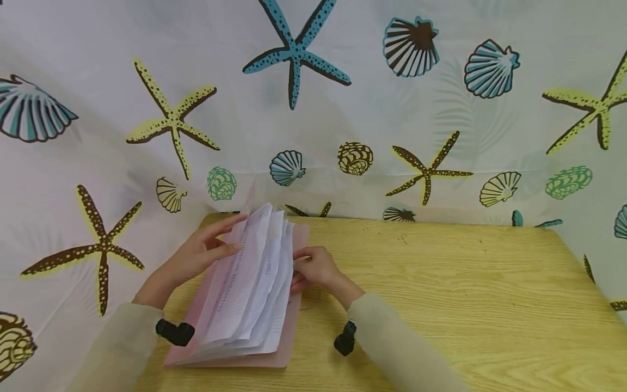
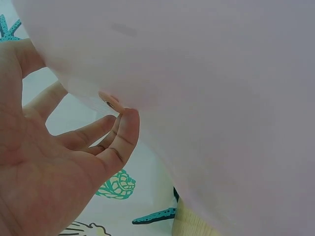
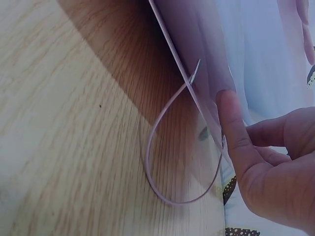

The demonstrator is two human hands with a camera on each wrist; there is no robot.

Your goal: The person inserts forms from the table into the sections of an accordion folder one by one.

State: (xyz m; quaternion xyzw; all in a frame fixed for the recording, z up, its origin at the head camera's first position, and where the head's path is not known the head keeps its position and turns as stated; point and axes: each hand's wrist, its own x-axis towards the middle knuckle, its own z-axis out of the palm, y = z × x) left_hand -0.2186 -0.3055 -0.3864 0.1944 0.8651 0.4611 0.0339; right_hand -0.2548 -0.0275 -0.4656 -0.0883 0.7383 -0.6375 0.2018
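Note:
A pink folder [image 1: 291,332] stands partly open on the left side of the table, white printed papers [image 1: 259,283] fanned out inside. With its thumb on the inner side and fingers behind, my left hand [image 1: 196,253] holds the raised cover. In the left wrist view, fingertips touch a small round button [image 2: 110,102] on the cover's outside. My right hand [image 1: 315,269] is at the folder's right edge, gripping it between thumb and fingers; the papers partly hide those fingers. A thin pink elastic cord [image 3: 147,157] loops from that edge in the right wrist view.
The wood-grain table [image 1: 441,294] extends to the right of the folder. A white curtain [image 1: 343,120] printed with starfish and shells hangs behind and along both sides. Black wrist cameras [image 1: 174,332] are strapped over the sleeves.

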